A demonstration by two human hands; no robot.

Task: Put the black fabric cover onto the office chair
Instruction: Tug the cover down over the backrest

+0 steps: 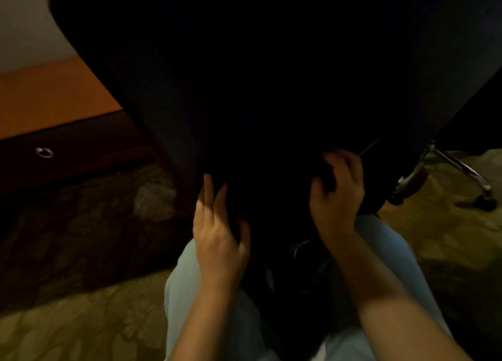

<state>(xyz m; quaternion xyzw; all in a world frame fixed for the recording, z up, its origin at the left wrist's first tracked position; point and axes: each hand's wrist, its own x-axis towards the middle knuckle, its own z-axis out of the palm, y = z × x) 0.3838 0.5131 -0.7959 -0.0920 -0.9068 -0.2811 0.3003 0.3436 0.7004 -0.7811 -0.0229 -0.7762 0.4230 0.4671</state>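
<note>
One black fabric cover (271,89) drapes one chrome-based office chair (461,167). The left hand (220,225) pinches it; curled fingers of the right hand (336,195) grip it.

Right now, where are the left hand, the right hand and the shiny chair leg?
left hand (217,238): head view, back of the hand.
right hand (336,200): head view, back of the hand.
shiny chair leg (461,168): head view, middle of the metal spoke.
</note>
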